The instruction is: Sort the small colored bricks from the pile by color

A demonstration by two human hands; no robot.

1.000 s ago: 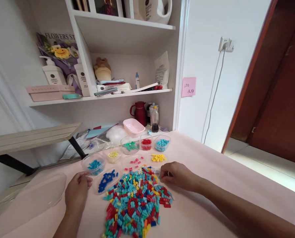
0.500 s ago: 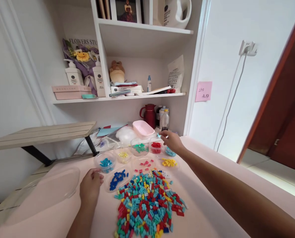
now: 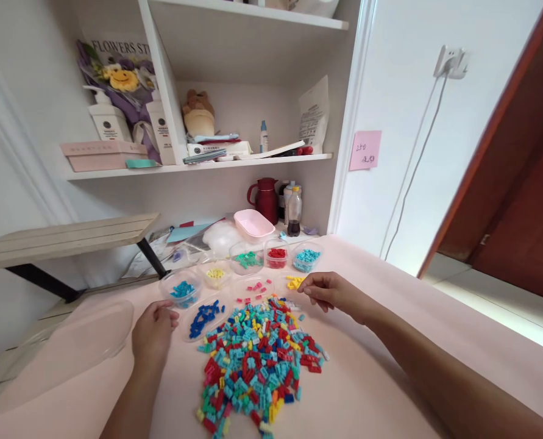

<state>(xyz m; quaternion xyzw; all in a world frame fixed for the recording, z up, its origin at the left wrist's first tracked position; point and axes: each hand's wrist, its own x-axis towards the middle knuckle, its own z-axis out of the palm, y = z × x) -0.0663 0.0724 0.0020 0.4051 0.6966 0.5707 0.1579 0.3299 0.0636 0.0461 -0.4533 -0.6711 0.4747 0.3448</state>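
Observation:
My left hand (image 3: 155, 329) rests on the table at the left, fingers curled in and nothing visible in them. It lies beside the clear tub of blue bricks (image 3: 183, 291) and the shallow tray of dark blue bricks (image 3: 206, 318). Over the right edge of the tray of yellow bricks (image 3: 295, 282) hovers my right hand (image 3: 328, 291), its fingers loosely bent and apart, with no brick showing. A large mixed pile of small toy bricks (image 3: 257, 360) spreads in front of both hands. Just behind the right hand stands the tub of light blue bricks (image 3: 306, 260).
More clear containers hold red bricks (image 3: 277, 256), green bricks (image 3: 247, 260), pale yellow bricks (image 3: 215, 274) and pink bricks (image 3: 255, 288). Behind them stand a pink basin (image 3: 254, 224), a dark red jug (image 3: 266, 200) and a bottle (image 3: 294, 213). A clear lid (image 3: 111, 341) lies at left.
My right hand has drawn back from above the light blue tub towards the yellow tray, uncovering the light blue bricks. My left hand stays beside the trays. The view has tilted down slightly.

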